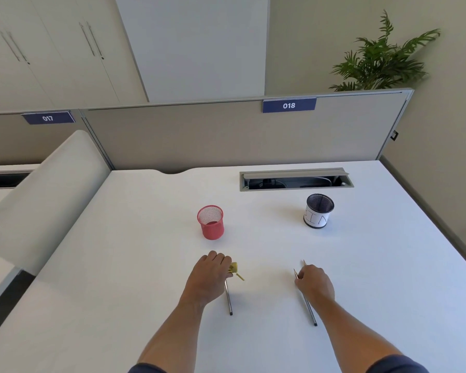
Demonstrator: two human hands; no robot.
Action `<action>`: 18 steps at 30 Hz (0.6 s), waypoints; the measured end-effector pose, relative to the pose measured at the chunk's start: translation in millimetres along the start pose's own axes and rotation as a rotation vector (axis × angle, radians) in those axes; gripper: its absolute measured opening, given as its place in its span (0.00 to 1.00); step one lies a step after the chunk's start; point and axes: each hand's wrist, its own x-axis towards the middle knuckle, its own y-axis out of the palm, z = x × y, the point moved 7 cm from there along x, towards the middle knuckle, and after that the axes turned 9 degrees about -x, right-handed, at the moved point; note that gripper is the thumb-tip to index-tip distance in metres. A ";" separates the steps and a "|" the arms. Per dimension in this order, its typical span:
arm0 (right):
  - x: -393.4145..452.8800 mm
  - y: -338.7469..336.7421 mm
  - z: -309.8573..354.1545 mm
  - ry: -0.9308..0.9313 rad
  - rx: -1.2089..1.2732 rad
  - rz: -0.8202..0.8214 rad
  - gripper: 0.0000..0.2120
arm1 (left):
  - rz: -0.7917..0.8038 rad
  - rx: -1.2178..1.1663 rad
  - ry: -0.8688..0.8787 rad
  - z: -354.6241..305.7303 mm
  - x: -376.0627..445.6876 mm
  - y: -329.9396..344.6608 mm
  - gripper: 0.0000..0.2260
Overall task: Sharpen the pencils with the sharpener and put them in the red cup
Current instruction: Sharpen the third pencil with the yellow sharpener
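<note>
- While my left hand covers the sharpener and one pencil, grip unclear, both look light, rigid.
- Right hand pinches two pencils mid-shaft; tips brittle.

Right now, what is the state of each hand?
Left hand: closed on the yellow sharpener.
Right hand: closed on pencils.

White desk: black mesh cup with paper label far right, open cable tray behind it. Partition, plant far right.
</note>
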 end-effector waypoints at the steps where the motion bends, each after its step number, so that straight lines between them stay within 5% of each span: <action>1: 1.2 1.1 -0.5 0.001 -0.005 -0.002 0.07 | 0.007 0.001 -0.003 0.6 -0.1 1.2 0.14; 12: 9.6 1.8 6.2 -0.023 0.123 -0.078 0.05 | 0.001 0.011 -0.018 4.8 -0.2 0.6 0.15; 18: -2.6 6.0 59.4 -0.383 0.122 -0.077 0.06 | -0.033 -0.016 -0.082 15.2 3.4 -3.1 0.15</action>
